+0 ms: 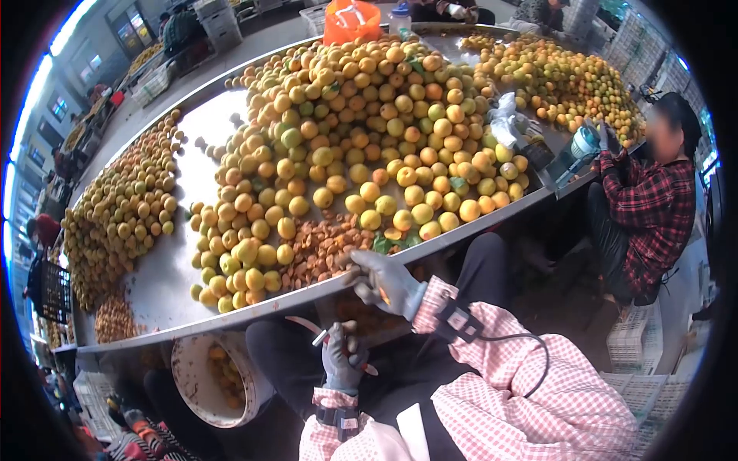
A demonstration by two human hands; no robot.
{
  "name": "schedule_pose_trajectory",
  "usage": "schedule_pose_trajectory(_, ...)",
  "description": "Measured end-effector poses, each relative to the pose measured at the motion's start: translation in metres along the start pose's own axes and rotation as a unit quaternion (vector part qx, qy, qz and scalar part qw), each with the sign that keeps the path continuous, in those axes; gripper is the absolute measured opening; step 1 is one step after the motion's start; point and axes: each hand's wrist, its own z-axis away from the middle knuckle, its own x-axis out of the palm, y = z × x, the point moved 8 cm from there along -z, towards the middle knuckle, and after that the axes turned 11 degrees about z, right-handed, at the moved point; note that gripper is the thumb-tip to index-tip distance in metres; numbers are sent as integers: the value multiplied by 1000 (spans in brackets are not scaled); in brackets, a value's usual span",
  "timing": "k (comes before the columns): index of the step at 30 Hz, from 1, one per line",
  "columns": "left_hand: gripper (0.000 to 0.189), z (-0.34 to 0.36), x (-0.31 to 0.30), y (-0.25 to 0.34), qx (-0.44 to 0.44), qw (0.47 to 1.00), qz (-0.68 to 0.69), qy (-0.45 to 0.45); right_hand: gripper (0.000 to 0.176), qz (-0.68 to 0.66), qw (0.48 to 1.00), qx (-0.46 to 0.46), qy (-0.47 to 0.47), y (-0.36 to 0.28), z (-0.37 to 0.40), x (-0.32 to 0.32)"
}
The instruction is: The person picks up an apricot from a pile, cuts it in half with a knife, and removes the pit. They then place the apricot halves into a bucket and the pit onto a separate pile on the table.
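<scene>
My right hand (387,283), in a grey glove, rests at the front rim of the big metal table (165,280), fingers curled around something orange that looks like an apricot (382,294). It is right beside a heap of brown pits (319,247). Lower down, over my lap, my gloved left hand (342,359) grips a small knife (307,327) with its thin blade pointing left. A large pile of yellow and orange apricots (369,131) covers the table beyond the pits.
A white bucket (188,384) with cut fruit stands under the table at the left. More apricot piles lie at far left (123,207) and back right (561,77). A person in a red plaid shirt (653,211) sits at the right. An orange bag (350,21) stands at the back.
</scene>
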Motion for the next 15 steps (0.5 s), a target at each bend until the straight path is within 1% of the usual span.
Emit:
schedule_pose_trajectory(2,30,-1,-1,-3,-8,1000,-6,4,31,94,988,-114,37,-40,-23,4)
schedule_pose_trajectory(3,29,-1,-2,-5,-15,1000,-8,15,29,168,970,-141,107,-50,-41,-7)
schedule_pose_trajectory(4,29,-1,-1,-6,-15,1000,-10,12,25,166,967,-133,142,-52,-53,-16)
schedule_pose_trajectory(5,29,-1,0,-7,-18,1000,-18,15,23,261,921,-227,180,-54,-74,-36)
schedule_pose_trajectory(6,28,-1,0,-7,-21,999,-26,17,22,350,855,-317,214,-57,-87,-49)
schedule_pose_trajectory(8,28,-4,-2,-7,-24,999,-32,26,20,282,870,-345,209,-78,-60,-50)
schedule_pose_trajectory(9,29,-3,-3,-8,-27,998,-54,27,16,277,893,-280,219,-87,-48,-57)
schedule_pose_trajectory(10,29,-3,-2,-8,-30,996,-76,29,17,257,879,-340,212,-99,-48,-73)
schedule_pose_trajectory(11,30,-3,0,-8,-32,995,-85,33,17,273,886,-300,226,-113,-44,-89)
schedule_pose_trajectory(12,30,-5,0,-9,-32,995,-84,34,21,278,844,-399,225,-133,-42,-106)
schedule_pose_trajectory(13,30,-7,-1,-12,-40,994,-96,31,31,488,714,-326,382,-155,-25,-123)
schedule_pose_trajectory(14,29,-8,-1,-15,-47,993,-108,29,39,599,575,-363,422,-176,-17,-123)
schedule_pose_trajectory(15,29,-9,1,-17,-55,992,-115,21,39,655,557,-302,412,-186,-21,-126)
